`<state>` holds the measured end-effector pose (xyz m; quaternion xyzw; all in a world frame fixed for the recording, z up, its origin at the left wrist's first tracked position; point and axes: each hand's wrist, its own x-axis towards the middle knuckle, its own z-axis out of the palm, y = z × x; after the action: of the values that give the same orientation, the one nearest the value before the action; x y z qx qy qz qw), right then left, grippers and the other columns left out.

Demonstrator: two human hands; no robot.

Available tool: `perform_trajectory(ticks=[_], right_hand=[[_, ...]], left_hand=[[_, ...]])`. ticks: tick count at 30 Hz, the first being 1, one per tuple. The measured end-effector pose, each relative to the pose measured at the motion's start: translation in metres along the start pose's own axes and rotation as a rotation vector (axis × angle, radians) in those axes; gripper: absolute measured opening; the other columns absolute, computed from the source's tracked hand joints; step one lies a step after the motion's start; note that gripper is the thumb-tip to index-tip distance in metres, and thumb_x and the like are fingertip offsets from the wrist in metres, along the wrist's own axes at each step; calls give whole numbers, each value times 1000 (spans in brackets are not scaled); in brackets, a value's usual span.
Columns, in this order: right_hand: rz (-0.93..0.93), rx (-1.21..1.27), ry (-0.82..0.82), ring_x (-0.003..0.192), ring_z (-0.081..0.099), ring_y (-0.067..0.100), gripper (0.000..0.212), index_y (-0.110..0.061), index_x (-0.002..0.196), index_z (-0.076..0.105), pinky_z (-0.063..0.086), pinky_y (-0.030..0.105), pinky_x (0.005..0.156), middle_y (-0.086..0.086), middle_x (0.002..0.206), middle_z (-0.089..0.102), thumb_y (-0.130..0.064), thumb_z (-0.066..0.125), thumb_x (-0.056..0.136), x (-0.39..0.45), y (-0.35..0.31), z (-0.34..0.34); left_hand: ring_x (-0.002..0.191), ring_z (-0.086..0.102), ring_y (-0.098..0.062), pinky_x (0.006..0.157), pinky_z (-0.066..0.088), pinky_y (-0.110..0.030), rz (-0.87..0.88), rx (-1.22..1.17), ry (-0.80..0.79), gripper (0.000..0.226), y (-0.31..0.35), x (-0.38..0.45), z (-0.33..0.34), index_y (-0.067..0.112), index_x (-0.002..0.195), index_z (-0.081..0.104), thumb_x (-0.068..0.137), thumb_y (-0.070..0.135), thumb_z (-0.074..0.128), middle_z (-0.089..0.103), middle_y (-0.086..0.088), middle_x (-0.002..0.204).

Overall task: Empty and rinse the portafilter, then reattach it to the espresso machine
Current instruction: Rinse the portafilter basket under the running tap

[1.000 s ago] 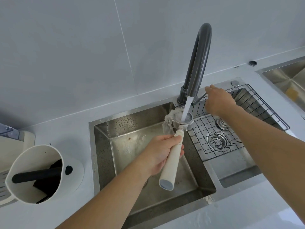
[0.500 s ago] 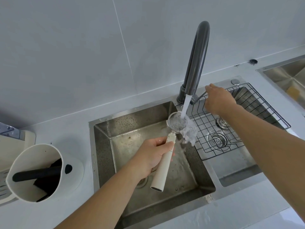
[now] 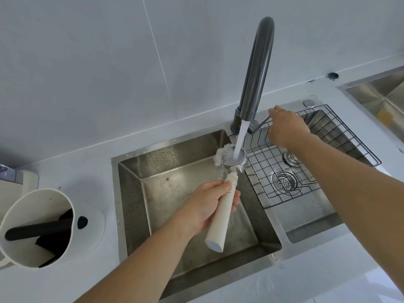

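Observation:
My left hand point(image 3: 207, 204) grips the cream handle of the portafilter point(image 3: 223, 215) over the left sink basin point(image 3: 166, 193). Its metal basket point(image 3: 235, 159) faces up under the water stream point(image 3: 240, 136) from the dark grey tap point(image 3: 258, 68), and water splashes over its left rim. My right hand point(image 3: 286, 127) rests on the tap's lever point(image 3: 261, 124) behind the right basin. A corner of the cream espresso machine point(image 3: 13, 184) shows at the far left edge.
A white knock box point(image 3: 37, 228) with a black bar stands on the counter at left. A black wire rack point(image 3: 306, 162) sits in the right basin over two drains. Another steel sink point(image 3: 380, 95) lies at the far right.
The basket shifted right, back under the stream, and the splash moved from its right side to its left rim. My right hand stays on the lever.

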<state>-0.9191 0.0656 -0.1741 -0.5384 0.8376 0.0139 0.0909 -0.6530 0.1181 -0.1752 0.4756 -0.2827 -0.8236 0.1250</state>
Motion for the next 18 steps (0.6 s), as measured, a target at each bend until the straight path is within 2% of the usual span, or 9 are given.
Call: perform_trajectory(ticks=[4,10,13,18], right_hand=[[4,-25,-9,123,53,40,45,-2,134,47,50,44,89,13,153,40,-2,50,89,2,-1,2],[-1,-30,-6,120,55,41,39,0,126,49,50,45,87,17,151,41,-3,52,88,3,-2,2],[-3,-27,0,118,56,41,38,0,126,49,50,44,84,16,147,44,-4,51,88,3,-2,3],[10,-31,-20,122,54,41,41,-1,129,47,50,46,89,15,155,36,-4,51,89,4,-2,5]], left_hand=[[62,64,-15,60,55,-28,-1,43,31,20,3,1,-1,5,107,67,95,19,61,75,-8,82],[64,64,-13,62,55,-26,85,206,93,15,7,8,0,10,89,72,94,21,63,71,-4,80],[68,66,-15,66,58,-27,121,144,89,12,10,10,4,8,91,70,95,17,62,71,-6,80],[77,68,-20,76,59,-33,116,23,40,13,14,13,10,5,100,67,96,14,60,71,-10,87]])
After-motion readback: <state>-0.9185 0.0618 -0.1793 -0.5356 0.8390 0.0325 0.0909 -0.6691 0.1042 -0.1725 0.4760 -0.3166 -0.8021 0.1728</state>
